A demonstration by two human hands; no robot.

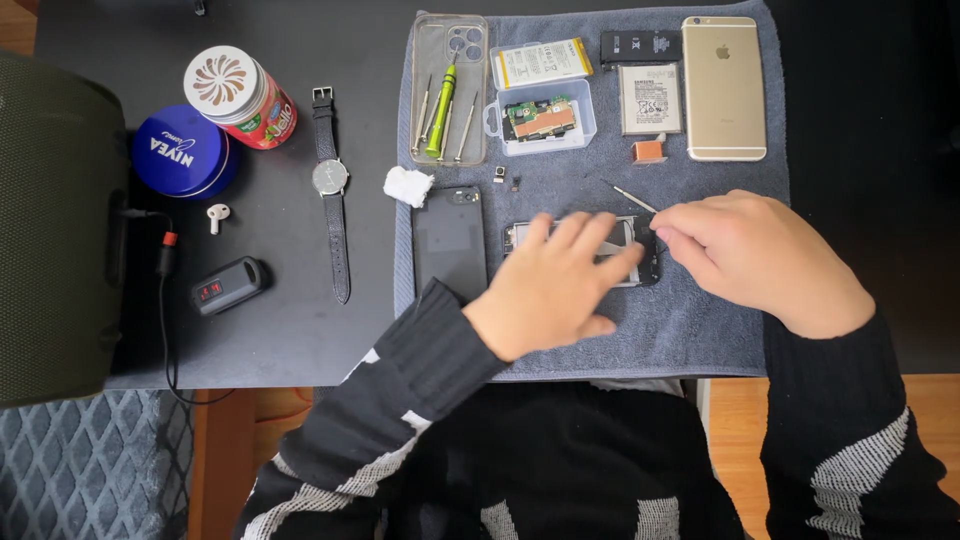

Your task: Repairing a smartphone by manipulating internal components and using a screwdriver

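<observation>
We note grey towel (700, 330) across black desk (280, 320), opened phone (640, 262) lying mid-towel, our left hand (555, 290) flat on it with fingers spread, our right hand (760, 255) pinching thin metal tool (628, 196) at its edge.

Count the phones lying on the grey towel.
3: a gold phone face down at the towel's top right, a black phone at its left edge, and an opened phone under the left hand and right hand.
</observation>
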